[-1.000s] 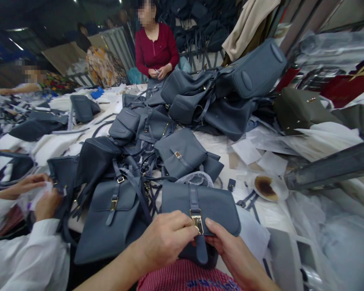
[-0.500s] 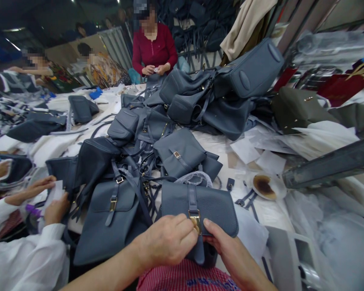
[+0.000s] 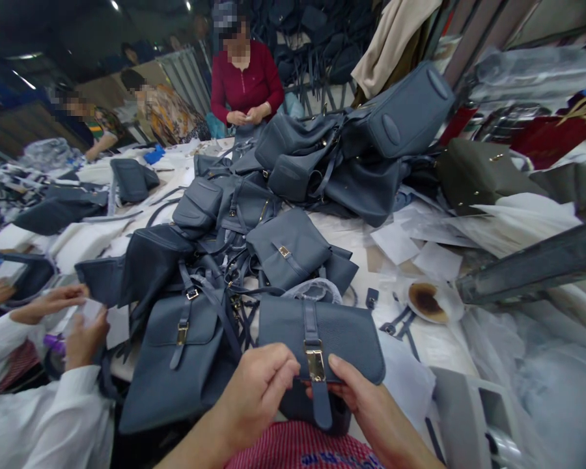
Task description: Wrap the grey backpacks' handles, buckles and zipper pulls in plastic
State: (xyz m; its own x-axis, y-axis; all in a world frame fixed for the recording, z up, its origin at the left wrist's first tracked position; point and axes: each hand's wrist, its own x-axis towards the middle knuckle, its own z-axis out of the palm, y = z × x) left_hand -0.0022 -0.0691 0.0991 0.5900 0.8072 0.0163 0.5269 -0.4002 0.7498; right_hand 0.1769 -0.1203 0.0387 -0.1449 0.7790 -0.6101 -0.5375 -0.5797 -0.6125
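A blue-grey bag (image 3: 342,332) lies in front of me, its flap crossed by a strap with a gold buckle (image 3: 316,365). My right hand (image 3: 359,387) grips the flap's lower edge, thumb on top beside the buckle and fingers beneath. Just left of the buckle is my left hand (image 3: 268,378), its fingers curled together; whether anything small is between them is hidden. The strap's end hangs below the buckle. To the left lies a similar bag (image 3: 176,371) with a gold buckle.
Many blue-grey bags (image 3: 293,176) are heaped ahead. At the left, a co-worker's hands (image 3: 85,332) hold white paper. A stained dish (image 3: 427,301) and loose straps lie right; a grey dispenser (image 3: 469,417) stands at lower right. Another person (image 3: 247,81) is across the table.
My left hand has moved left, off the buckle, which now shows fully. My right hand keeps its hold on the flap. The co-worker's hands and paper at the left have shifted.
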